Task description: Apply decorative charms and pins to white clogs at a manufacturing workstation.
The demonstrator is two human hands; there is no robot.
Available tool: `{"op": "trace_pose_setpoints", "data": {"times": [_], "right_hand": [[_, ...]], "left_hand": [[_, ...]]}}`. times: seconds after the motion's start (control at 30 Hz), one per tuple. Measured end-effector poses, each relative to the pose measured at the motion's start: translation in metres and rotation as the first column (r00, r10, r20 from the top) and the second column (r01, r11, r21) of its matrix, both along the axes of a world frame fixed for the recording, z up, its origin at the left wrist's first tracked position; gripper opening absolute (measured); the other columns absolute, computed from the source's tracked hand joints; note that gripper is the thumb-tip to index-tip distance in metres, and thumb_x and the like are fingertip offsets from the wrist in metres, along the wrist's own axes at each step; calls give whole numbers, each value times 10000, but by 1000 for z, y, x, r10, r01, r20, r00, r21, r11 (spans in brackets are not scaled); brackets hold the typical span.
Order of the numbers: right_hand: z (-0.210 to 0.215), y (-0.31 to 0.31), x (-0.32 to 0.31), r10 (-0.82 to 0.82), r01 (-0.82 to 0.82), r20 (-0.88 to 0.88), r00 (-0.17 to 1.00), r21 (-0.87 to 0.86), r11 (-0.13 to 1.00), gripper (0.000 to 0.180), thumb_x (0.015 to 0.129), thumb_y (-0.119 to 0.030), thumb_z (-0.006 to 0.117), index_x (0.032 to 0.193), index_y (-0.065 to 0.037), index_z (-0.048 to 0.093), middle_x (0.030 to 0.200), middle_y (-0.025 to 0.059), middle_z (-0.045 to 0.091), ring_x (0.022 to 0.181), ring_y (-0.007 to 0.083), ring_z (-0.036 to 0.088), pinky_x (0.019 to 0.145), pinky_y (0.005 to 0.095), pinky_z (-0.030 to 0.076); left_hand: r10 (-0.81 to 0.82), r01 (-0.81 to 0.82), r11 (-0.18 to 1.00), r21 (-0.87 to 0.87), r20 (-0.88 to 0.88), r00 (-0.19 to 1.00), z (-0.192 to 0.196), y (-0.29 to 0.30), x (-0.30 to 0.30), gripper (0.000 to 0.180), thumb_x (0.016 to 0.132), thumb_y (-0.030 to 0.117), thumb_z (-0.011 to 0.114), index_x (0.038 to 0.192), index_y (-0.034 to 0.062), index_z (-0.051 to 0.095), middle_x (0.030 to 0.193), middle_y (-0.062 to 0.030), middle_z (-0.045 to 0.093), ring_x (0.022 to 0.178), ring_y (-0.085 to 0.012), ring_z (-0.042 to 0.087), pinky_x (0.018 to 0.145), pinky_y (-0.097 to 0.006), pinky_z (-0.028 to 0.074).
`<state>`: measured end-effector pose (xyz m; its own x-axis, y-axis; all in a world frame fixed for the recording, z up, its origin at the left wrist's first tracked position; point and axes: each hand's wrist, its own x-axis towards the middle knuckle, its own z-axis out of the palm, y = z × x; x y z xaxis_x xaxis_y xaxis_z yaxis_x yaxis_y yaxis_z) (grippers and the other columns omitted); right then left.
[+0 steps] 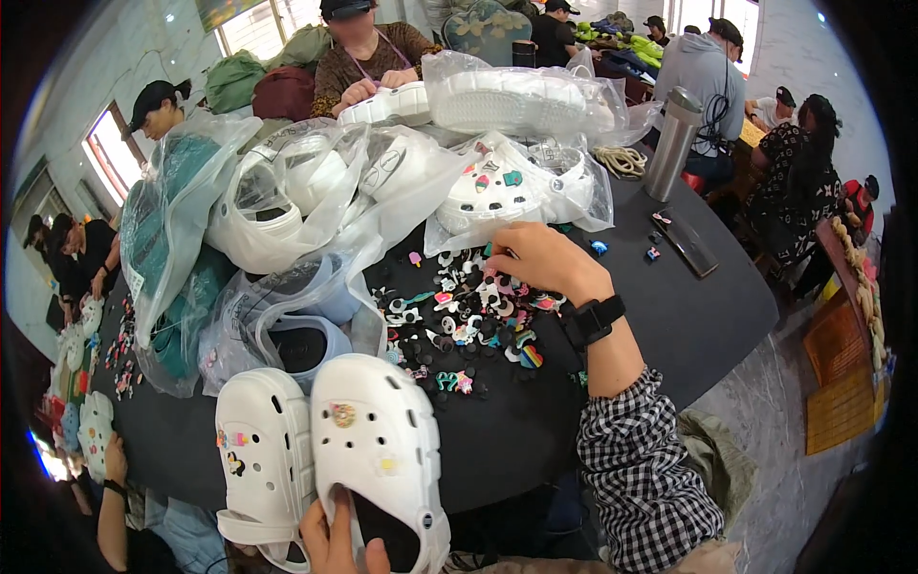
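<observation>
Two white clogs stand side by side at the near edge of the table. On the right clog point(368, 411) a round charm and a pale yellowish one sit among the holes, and my left hand point(335, 540) grips it at the foot opening. Beside it, the left clog point(263, 430) carries several small charms and has its heel strap toward me. My right hand point(550, 260), wearing a black watch point(593, 320), is over the far side of a loose pile of colourful shoe charms point(469, 320). Its fingers are curled and pinched down; whatever lies between the tips is hidden.
Plastic-bagged clogs in white point(287, 191), blue point(320, 335) and green point(177, 230) crowd the left and far side. At right are a steel tumbler point(674, 143), coiled rope point(622, 161) and a dark phone-like slab point(684, 244). Across the dark table point(660, 306) a person handles a white clog.
</observation>
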<state>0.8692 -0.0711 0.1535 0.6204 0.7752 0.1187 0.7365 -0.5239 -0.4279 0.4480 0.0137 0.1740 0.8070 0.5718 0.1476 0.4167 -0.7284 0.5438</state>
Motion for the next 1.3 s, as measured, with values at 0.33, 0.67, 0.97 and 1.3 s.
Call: {"op": "trace_pose_setpoints", "data": {"times": [0.33,0.67,0.97,1.3], "right_hand": [[-10,15,-26,28,1,248,968,-115,993,336,815,-295,701,1098,-113,709,1056,118,641,1029,334,613,908,426,504],[-15,28,-26,169,-182,160,972,66,981,194,812,-110,664,1001,-77,693,1008,133,625,963,336,633,849,418,514],[-15,32,-20,298,-295,42,954,319,901,193,831,-64,663,1020,-27,647,884,144,676,781,308,652,732,396,509],[1,36,-34,213,-163,-110,971,348,923,228,819,-47,642,1045,-24,631,791,143,668,708,260,651,676,375,512]], "left_hand": [[-68,68,998,6,-46,997,10,3,2,471,951,128,578,1395,-21,523,1484,-292,409,1379,-458,378,1131,-478,286],[-190,189,982,30,64,980,31,15,22,462,929,88,604,1364,-48,526,1485,-302,401,1372,-472,383,1136,-486,283],[-248,247,968,-48,-8,969,1,36,26,634,758,161,747,1257,-175,547,1524,-364,256,1388,-513,352,1133,-507,320],[-242,237,962,-135,-19,970,7,35,26,630,723,122,761,1237,-179,556,1544,-350,215,1412,-501,320,1138,-498,319]]}}
